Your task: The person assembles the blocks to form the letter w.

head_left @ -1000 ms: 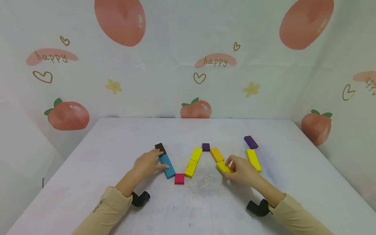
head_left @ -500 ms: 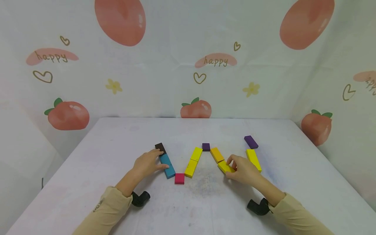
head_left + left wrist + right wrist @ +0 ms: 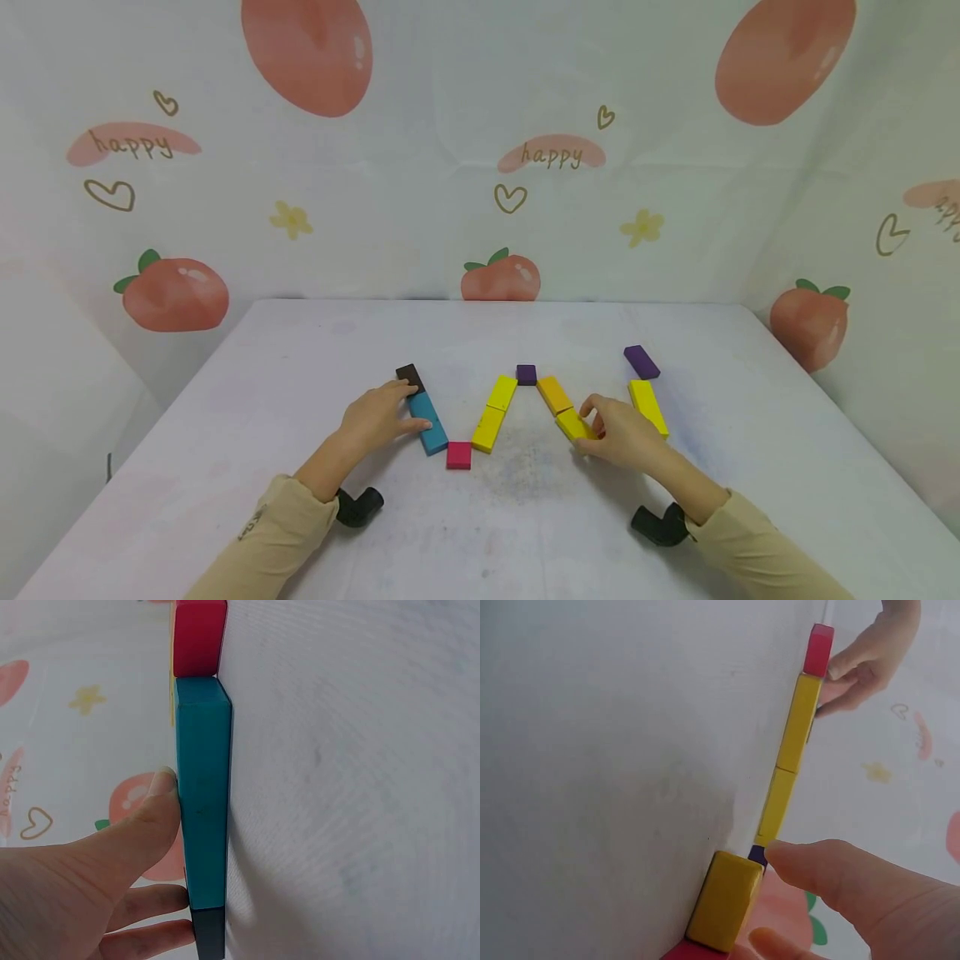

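Note:
My left hand point(image 3: 372, 417) rests on the row's left end. Its fingertips touch a dark brown block point(image 3: 407, 374) and its thumb lies on a blue block point(image 3: 429, 437), as the left wrist view also shows. My right hand point(image 3: 624, 431) pinches a yellow block point(image 3: 569, 423) between thumb and fingers, flat on the table. That block's upper end meets an orange block point(image 3: 553, 393). In the right wrist view a red piece point(image 3: 695, 951) shows past the yellow block's end; the hand hides it in the head view.
A pink-red block point(image 3: 459, 456), two yellow blocks point(image 3: 495, 412) and a small purple block point(image 3: 527, 375) continue the zigzag row. Right of it lie another yellow block point(image 3: 648, 408) and a longer purple block point(image 3: 642, 362). Black fittings point(image 3: 360, 507) hang at both wrists.
The yellow block under my right hand has shifted slightly right and turned closer into line with the orange block. My left hand has stayed in place.

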`<control>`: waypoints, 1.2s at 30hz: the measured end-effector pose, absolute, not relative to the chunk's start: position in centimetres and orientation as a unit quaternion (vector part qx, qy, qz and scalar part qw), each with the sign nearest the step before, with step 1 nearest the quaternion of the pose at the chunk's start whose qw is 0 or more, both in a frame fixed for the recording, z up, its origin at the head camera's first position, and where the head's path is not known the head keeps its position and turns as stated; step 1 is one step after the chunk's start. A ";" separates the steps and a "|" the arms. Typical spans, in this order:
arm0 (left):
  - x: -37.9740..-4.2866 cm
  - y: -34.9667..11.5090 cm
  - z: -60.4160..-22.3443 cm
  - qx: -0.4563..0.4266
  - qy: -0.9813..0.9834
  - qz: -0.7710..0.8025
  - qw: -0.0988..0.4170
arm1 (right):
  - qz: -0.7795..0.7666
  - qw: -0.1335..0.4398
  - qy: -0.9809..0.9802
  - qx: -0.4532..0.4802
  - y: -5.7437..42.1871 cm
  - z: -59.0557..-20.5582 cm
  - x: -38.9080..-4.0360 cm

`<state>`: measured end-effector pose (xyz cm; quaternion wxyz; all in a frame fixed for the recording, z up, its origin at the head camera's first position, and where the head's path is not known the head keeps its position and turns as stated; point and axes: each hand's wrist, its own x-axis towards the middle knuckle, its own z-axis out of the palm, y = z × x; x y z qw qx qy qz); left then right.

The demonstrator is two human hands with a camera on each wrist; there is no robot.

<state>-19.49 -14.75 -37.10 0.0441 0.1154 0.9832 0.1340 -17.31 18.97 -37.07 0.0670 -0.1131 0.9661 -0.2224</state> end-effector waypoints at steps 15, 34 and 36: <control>-19.5 -14.7 -36.9 0.117 0.983 0.131 0.046 | -0.235 0.088 0.962 -0.104 18.8 -36.9 -17.9; -19.5 -14.7 -37.0 0.113 0.983 0.132 0.052 | -0.238 0.080 0.963 -0.101 18.7 -37.3 -18.1; -19.5 -14.8 -37.0 0.113 0.984 0.131 0.053 | -0.238 0.082 0.963 -0.099 18.6 -37.2 -18.1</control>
